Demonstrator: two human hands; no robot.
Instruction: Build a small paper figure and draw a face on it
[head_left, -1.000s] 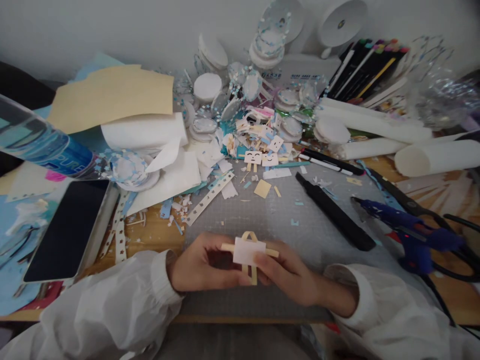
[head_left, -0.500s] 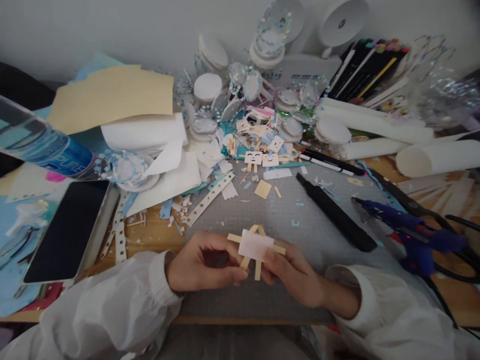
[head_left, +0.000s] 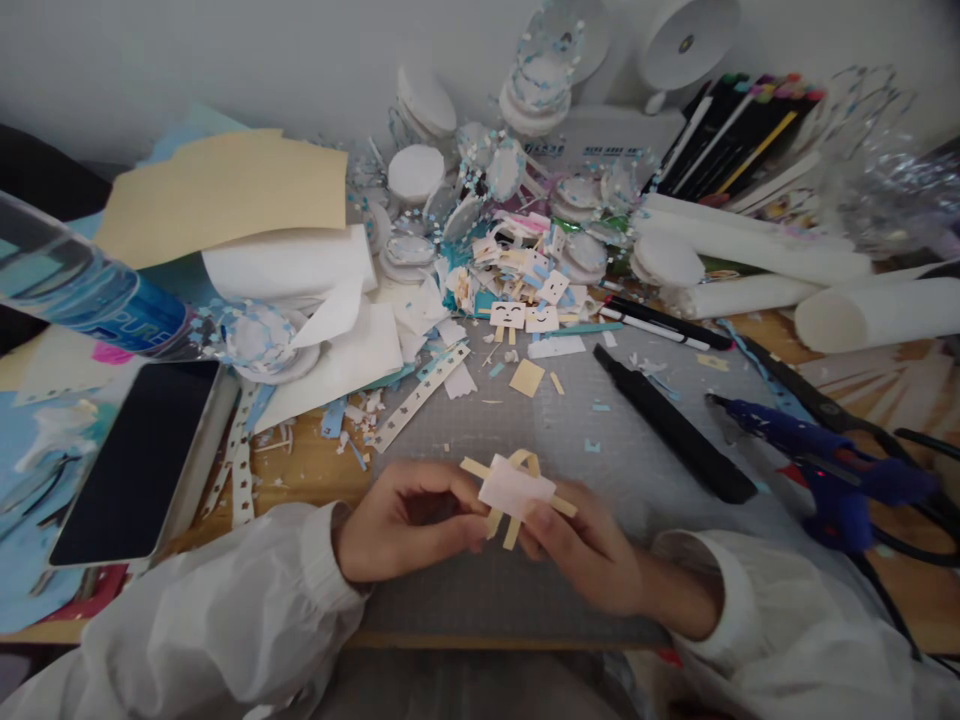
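The card [head_left: 513, 486] lay between both hands' fingertips, long axis slanting down toward the right hand [head_left: 600, 560] (nearer, thumb and fingers closed on it); the left hand's [head_left: 401, 525] fingertips nearly met beside a leg strip [head_left: 493, 523], grip unconfirmed.

2 hands [head_left: 487, 540] hold a small paper figure [head_left: 516, 488] above a grey mat [head_left: 480, 425].

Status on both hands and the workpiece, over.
Right hand pinching paper figure. Left hand at its lower strip. Black pen lies beyond, clear of both hands.
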